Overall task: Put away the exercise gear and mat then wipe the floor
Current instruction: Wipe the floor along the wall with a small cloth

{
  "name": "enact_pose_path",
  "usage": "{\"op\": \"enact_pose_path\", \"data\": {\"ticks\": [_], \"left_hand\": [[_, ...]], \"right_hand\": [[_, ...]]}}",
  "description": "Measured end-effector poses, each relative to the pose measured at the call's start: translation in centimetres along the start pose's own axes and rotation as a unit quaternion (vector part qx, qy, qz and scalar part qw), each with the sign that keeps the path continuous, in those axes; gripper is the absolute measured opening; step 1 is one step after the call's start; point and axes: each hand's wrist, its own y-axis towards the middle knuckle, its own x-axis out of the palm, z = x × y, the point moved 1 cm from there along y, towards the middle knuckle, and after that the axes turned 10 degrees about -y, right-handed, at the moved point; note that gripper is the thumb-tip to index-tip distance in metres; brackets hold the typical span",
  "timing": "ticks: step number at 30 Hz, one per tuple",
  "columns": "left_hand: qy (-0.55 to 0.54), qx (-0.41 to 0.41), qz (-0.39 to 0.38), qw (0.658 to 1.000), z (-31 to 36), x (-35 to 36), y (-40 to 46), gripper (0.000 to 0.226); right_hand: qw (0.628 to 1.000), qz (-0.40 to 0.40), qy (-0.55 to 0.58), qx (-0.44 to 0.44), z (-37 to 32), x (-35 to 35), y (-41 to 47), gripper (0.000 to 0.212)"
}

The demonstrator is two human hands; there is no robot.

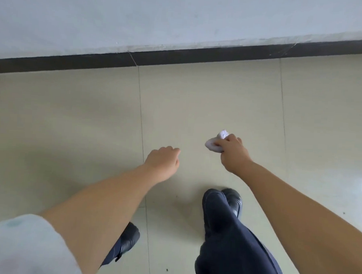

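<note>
My right hand (233, 154) grips a small crumpled white wipe (214, 143), which bulges out past my fingers toward the wall. It hangs above the beige tiled floor (209, 100). To its left, my left hand (164, 163) is stretched forward over the same tile with its fingers loosely curled and nothing in it. No exercise gear or mat is in view.
A white wall (182, 17) with a dark baseboard (201, 56) runs across the top. My feet in black shoes (233, 200) and dark trousers stand on the tiles below my hands. A few dark specks (166, 269) lie on the floor near my feet.
</note>
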Motion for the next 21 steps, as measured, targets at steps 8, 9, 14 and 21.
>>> {"op": "enact_pose_path", "data": {"ticks": [8, 9, 14, 21], "left_hand": [[0.004, -0.016, 0.018, 1.000, 5.6, -10.0, -15.8, 0.029], [0.006, -0.017, 0.023, 1.000, 6.5, -11.4, -17.8, 0.030], [0.044, -0.010, 0.089, 0.995, 10.6, -16.9, -26.1, 0.033], [-0.042, -0.166, 0.219, 0.961, 15.0, -18.3, -37.3, 0.053]], "right_hand": [[0.999, 0.027, -0.018, -0.018, -5.7, -9.3, -15.8, 0.053], [0.999, 0.028, -0.027, -0.025, -6.1, -10.7, -17.8, 0.053], [0.990, 0.048, -0.106, -0.082, -7.8, -17.7, -25.6, 0.051], [0.943, 0.109, -0.200, -0.243, -11.7, -26.0, -33.8, 0.054]]}}
